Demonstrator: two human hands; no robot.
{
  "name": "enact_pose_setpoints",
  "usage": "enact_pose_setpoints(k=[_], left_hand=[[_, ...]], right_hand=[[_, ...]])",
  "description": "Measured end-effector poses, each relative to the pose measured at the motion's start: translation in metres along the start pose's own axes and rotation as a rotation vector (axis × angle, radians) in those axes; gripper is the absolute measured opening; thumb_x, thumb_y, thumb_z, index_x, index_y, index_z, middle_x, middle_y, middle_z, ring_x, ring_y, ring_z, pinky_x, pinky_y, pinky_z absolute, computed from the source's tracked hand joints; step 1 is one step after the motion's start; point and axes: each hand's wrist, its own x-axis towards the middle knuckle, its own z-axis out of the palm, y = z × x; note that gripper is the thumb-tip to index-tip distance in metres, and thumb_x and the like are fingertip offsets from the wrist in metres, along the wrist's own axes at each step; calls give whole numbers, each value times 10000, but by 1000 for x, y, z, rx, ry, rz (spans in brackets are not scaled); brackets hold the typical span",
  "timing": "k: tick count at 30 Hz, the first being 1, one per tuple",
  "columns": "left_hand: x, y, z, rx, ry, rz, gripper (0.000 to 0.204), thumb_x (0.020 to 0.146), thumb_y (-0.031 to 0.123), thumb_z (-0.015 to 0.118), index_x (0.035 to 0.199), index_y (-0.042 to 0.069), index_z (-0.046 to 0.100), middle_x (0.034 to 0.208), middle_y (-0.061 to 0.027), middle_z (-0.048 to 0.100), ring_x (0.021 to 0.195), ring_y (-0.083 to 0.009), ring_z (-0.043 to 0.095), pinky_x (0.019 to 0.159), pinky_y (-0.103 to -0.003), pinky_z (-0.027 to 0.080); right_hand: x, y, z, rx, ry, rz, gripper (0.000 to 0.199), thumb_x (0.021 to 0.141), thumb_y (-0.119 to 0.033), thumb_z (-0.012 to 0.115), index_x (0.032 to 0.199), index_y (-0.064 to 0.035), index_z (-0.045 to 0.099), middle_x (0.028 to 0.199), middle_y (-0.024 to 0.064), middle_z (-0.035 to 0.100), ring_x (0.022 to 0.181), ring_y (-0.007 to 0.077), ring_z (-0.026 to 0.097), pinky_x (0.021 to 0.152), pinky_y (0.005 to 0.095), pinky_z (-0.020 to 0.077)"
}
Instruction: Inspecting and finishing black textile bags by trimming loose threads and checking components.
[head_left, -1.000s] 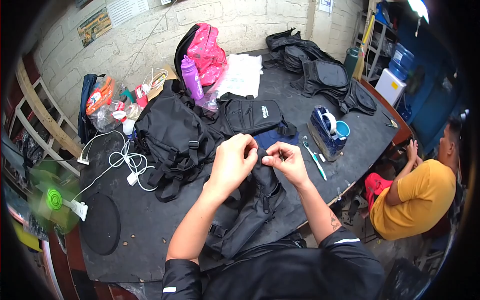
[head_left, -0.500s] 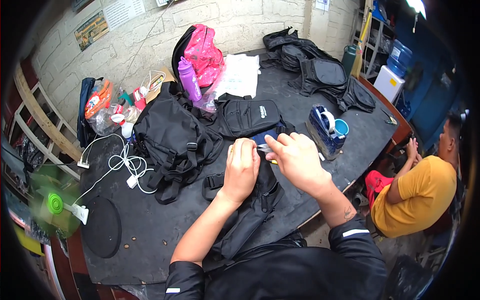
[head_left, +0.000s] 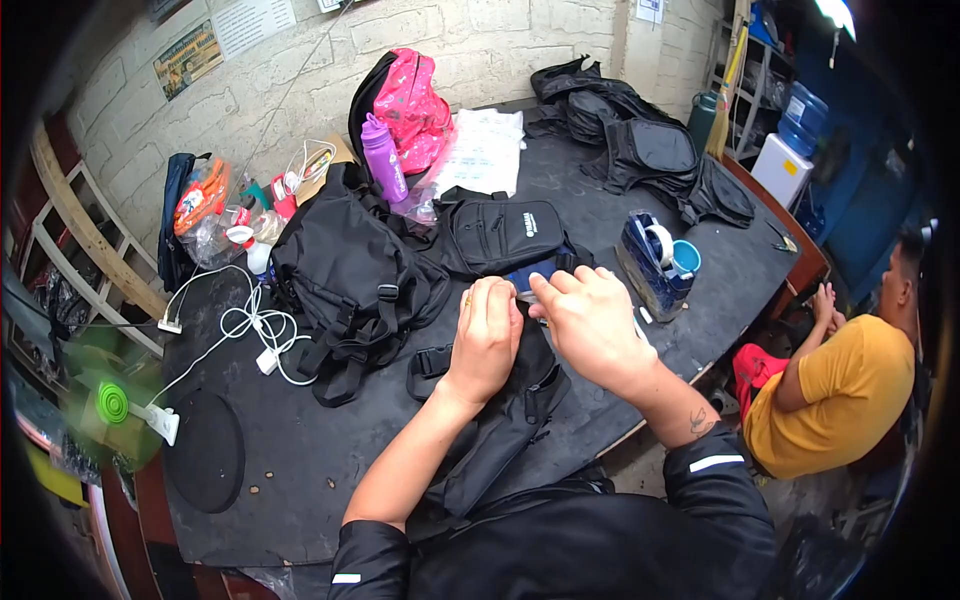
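Observation:
My left hand [head_left: 486,340] is closed in a pinch over the table, and whatever its fingertips hold is hidden. Just to its right, my right hand [head_left: 592,325] curls round a small metal-bladed cutter, of which only a sliver shows between the two hands. Under both hands lies a black bag [head_left: 515,420] with straps and a buckle. Right beyond my fingers rests a small black pouch [head_left: 505,235] with zips. A larger black backpack [head_left: 345,260] lies to the left.
A blue tape dispenser [head_left: 645,270] stands on the black table [head_left: 310,450] to the right, a white cable [head_left: 262,335] to the left. Farther back are a purple bottle [head_left: 382,160], a pink bag [head_left: 415,115] and black bags [head_left: 650,150]. A person in yellow [head_left: 840,390] sits at right.
The metal blades and a yellow bit, visible between my hands before, are now mostly covered by my right fingers. Both hands stay in nearly the same place.

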Motion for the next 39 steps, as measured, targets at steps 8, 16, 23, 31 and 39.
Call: enact_pose_setpoints(k=[8,16,23,31,39], left_hand=[[0,1,-3,-123,97,-84,145,798,-74,537,931,-26,504,868,-140,528,753,-258,553,667,-325,458],[18,-9,-32,-671,-183,-566,109,840,-37,510,904,-63,595,862,-83,615,707,-139,644,629,-247,502],[33,5,-53,-311,-371,-348,76,790,-16,589,831,-33,651,911,-75,624,773,-166,648,652,-263,518],[24,6,-39,114,-257,104,130,698,-27,598,810,2,540,900,-91,570,662,-279,597,575,-349,486],[0,-7,-17,-49,26,13,223,666,-130,591,862,-31,549,914,-121,557,672,-225,589,576,-300,498]], right_hand=[[-4,16,16,387,8,161,241,744,-155,700,930,-15,637,745,36,599,721,200,578,650,313,454],[-20,17,59,1535,-122,589,236,707,-43,758,881,-34,599,788,-40,561,733,28,492,663,181,415],[-17,12,59,1459,-70,547,196,723,-27,740,866,-25,606,795,-36,549,732,35,490,667,187,415],[-19,11,60,1320,-34,527,185,714,-4,724,838,-18,587,818,-29,521,734,45,462,676,204,401],[-10,-1,20,696,153,403,183,754,-97,697,869,0,593,798,78,559,799,194,593,671,321,462]])
